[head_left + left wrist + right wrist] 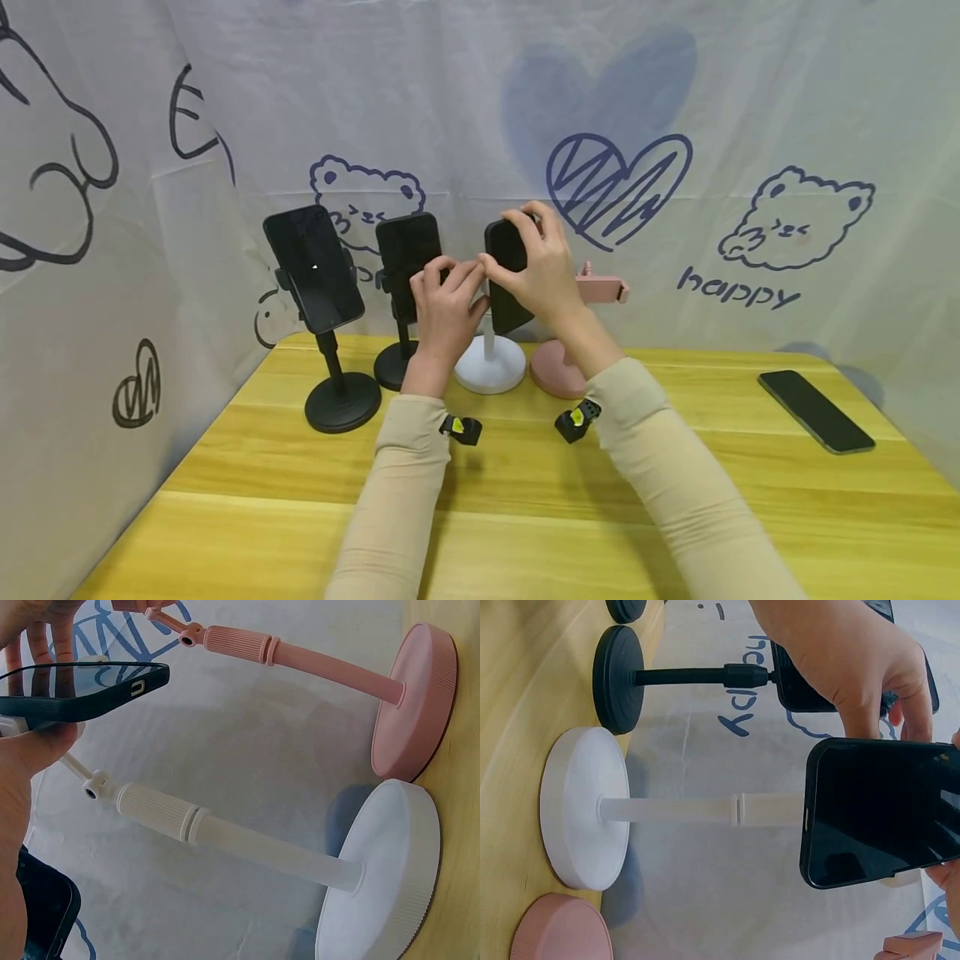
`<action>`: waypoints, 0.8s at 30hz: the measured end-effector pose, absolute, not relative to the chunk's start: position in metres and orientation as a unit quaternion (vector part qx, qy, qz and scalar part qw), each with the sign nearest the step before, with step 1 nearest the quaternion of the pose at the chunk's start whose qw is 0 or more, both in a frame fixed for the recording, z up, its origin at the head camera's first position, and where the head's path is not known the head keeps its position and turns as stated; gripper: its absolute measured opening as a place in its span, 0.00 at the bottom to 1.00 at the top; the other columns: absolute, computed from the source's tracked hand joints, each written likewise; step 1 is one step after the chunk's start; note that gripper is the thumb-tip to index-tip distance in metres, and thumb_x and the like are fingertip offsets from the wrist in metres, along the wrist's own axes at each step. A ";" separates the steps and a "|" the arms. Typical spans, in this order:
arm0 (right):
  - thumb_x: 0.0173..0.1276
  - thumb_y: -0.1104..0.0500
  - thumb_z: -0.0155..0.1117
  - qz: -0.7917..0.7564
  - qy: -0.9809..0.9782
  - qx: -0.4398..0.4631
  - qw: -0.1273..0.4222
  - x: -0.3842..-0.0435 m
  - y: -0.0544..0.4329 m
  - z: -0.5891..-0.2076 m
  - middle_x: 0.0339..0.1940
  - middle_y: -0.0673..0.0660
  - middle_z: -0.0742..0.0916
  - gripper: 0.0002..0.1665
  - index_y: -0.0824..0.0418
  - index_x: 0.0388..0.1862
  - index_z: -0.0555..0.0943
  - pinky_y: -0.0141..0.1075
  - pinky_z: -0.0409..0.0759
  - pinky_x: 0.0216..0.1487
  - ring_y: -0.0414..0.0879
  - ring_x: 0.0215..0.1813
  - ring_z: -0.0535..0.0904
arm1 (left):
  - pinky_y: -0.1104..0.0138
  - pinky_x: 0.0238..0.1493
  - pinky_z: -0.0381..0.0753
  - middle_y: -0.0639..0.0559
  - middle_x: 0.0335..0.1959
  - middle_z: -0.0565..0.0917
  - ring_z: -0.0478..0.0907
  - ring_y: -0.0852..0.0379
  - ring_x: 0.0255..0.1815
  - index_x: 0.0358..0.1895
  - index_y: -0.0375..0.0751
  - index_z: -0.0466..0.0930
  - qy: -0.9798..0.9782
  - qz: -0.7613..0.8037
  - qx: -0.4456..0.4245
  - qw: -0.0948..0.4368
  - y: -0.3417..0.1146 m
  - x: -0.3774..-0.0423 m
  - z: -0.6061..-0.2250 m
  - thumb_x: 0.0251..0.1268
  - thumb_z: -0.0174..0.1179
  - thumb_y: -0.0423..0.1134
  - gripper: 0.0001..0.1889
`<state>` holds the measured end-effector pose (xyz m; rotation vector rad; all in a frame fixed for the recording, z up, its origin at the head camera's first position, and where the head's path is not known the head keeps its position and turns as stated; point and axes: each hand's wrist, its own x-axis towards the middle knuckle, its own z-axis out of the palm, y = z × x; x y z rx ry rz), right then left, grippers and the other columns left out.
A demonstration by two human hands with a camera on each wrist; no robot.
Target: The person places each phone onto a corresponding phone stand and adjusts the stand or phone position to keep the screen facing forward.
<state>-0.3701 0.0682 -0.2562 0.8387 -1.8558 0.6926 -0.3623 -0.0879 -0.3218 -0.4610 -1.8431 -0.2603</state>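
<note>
Above the white phone stand (490, 364), a black-cased phone (877, 817) stands upright at the stand's clamp. My right hand (543, 271) grips this phone, fingers over its top and right side, thumb across to the left edge. At that left edge my left hand (447, 312) has its fingers curled around the white clamp, the thumb (49, 746) beside a white clamp part. Its fingertips nearly meet my right thumb. The phone hides most of the clamp, so whether it is fully seated I cannot tell.
On the left, two black stands (343, 403) hold phones (315, 267) upright. The pink stand (557, 368), its clamp (600, 289) bare, is just right of the white one. Another phone (816, 411) lies flat at the table's right. A printed curtain (465, 92) hangs behind.
</note>
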 end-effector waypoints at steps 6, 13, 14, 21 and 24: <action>0.59 0.52 0.71 0.288 -0.761 0.348 0.465 -0.372 0.071 -0.255 0.57 0.69 0.74 0.30 0.66 0.56 0.76 0.50 0.76 0.58 0.61 0.57 0.73 | 0.52 0.50 0.61 0.56 0.46 0.87 0.69 0.50 0.53 0.48 0.47 0.85 -0.787 -0.096 -0.192 0.579 -0.087 -0.361 -0.321 0.60 0.67 0.41 0.13; 0.59 0.52 0.71 0.291 -0.765 0.346 0.458 -0.375 0.075 -0.256 0.57 0.68 0.75 0.31 0.66 0.57 0.76 0.51 0.76 0.58 0.61 0.57 0.73 | 0.52 0.51 0.60 0.57 0.47 0.86 0.69 0.50 0.54 0.49 0.49 0.85 -0.789 -0.082 -0.190 0.578 -0.086 -0.361 -0.322 0.60 0.67 0.42 0.13; 0.59 0.52 0.71 0.291 -0.765 0.347 0.458 -0.375 0.075 -0.256 0.57 0.68 0.75 0.31 0.66 0.57 0.76 0.51 0.76 0.58 0.61 0.57 0.73 | 0.52 0.51 0.60 0.57 0.46 0.86 0.69 0.50 0.54 0.49 0.49 0.85 -0.789 -0.079 -0.188 0.579 -0.086 -0.361 -0.321 0.60 0.67 0.42 0.13; 0.58 0.53 0.72 0.298 -0.755 0.356 0.464 -0.379 0.077 -0.256 0.56 0.68 0.75 0.31 0.66 0.56 0.76 0.52 0.75 0.58 0.61 0.57 0.73 | 0.52 0.50 0.60 0.57 0.46 0.86 0.69 0.50 0.54 0.50 0.49 0.85 -0.785 -0.068 -0.185 0.587 -0.085 -0.361 -0.321 0.60 0.67 0.42 0.14; 0.58 0.53 0.71 0.298 -0.753 0.358 0.465 -0.381 0.077 -0.256 0.56 0.68 0.76 0.30 0.66 0.56 0.76 0.52 0.75 0.58 0.61 0.56 0.73 | 0.52 0.50 0.60 0.57 0.45 0.86 0.69 0.50 0.54 0.50 0.50 0.85 -0.784 -0.066 -0.184 0.589 -0.085 -0.361 -0.321 0.60 0.67 0.42 0.14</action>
